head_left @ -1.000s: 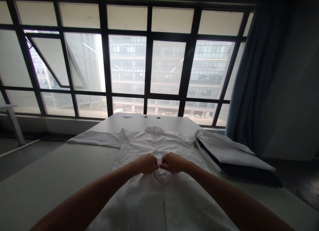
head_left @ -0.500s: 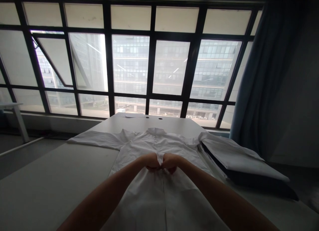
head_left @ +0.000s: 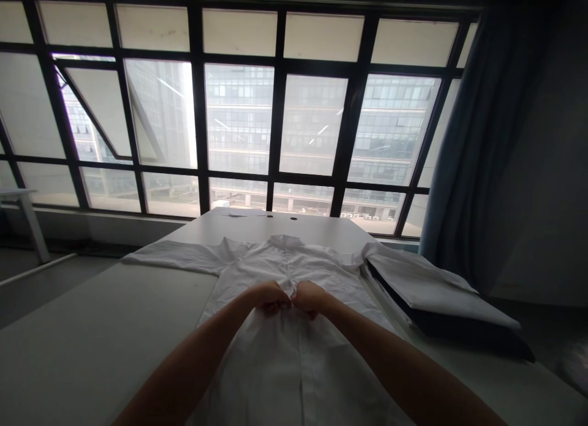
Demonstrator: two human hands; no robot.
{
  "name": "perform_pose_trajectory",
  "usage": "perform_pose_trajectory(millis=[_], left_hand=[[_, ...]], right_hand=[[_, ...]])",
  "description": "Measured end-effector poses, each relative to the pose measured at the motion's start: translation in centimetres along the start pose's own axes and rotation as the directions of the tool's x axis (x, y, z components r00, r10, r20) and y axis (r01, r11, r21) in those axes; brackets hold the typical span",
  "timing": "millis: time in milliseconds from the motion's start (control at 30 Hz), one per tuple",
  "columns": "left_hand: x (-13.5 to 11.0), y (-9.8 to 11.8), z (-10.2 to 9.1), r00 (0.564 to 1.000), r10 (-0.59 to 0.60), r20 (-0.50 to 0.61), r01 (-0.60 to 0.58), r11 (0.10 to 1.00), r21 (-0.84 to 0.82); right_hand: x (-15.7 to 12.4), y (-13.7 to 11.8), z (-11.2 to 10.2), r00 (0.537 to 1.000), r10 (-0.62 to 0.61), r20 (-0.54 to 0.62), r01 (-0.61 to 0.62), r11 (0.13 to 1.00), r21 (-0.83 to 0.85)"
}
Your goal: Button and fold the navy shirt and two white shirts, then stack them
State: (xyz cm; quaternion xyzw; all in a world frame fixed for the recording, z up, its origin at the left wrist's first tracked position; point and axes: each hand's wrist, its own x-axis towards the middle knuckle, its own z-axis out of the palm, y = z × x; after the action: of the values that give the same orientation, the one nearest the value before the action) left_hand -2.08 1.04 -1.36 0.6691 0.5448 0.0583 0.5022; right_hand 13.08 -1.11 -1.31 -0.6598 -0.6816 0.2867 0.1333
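Shirt (head_left: pixel 273 365), white and creased, lies spread on the table (head_left: pixel 114 328).
From the head view, we see its collar (head_left: pixel 285 241) facing the window (head_left: pixel 239 120); our left hand (head_left: pixel 271 296) and right hand (head_left: pixel 310 297), nearly touching, have fingers curled closed, pinching cloth at its front.

Head view, close above table (head_left: pixel 92 334), facing forward-down (windows (head_left: pixel 239 117) beyond).

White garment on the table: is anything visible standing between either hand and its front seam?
Nothing visible does. The left hand and right hand are both at the middle of the white garment, fingers curled against the cloth. The pile lies off to the right, not between them.
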Motion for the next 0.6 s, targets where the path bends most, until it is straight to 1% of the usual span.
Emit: perform_pose_trajectory(millis=[67,100,133,200,267,333,400,500,600], left_hand=[[0.2,-0.3,0.2,1.000,0.020,-0.015,-0.020,0.998,-0.059],[0.3,-0.3,0.4,0.999,0.027,-0.018,-0.029,0.995,-0.098],[0.4,-0.3,0.6,0.999,0.033,-0.019,-0.035,0.988,-0.149],[0.7,-0.3,1.2,0.999,0.032,-0.009,-0.033,0.963,-0.268],[0.9,-0.1,1.8,1.000,0.028,-0.004,-0.028,0.928,-0.371],[1.0,0.0,2.2,1.000,0.026,-0.013,-0.029,0.913,-0.408],[1.0,0.0,2.4,1.000,0.025,-0.018,-0.030,0.906,-0.422],[0.9,0.0,2.4,0.999,0.036,-0.012,-0.037,0.893,-0.449],[0.6,0.1,2.5,0.998,0.053,-0.018,-0.055,0.889,-0.455]], right_hand=[[-0.5,-0.1,-0.5,0.998,0.059,0.025,-0.060,0.998,0.020],[-0.8,-0.1,-0.8,0.997,0.075,0.036,-0.077,0.995,0.063],[-1.0,-0.1,-1.0,0.997,0.067,0.034,-0.071,0.989,0.133],[-1.4,0.4,-1.4,1.000,0.016,0.017,-0.020,0.959,0.281],[-1.6,1.3,-1.3,0.999,-0.043,-0.002,0.041,0.926,0.376],[-1.6,2.3,-0.8,0.995,-0.091,-0.029,0.094,0.896,0.435],[-1.5,3.3,0.0,0.989,-0.116,-0.089,0.145,0.860,0.490],[-1.2,4.3,1.1,0.976,-0.109,-0.191,0.199,0.805,0.558],[-1.0,4.5,1.8,0.966,-0.084,-0.244,0.220,0.763,0.608]])
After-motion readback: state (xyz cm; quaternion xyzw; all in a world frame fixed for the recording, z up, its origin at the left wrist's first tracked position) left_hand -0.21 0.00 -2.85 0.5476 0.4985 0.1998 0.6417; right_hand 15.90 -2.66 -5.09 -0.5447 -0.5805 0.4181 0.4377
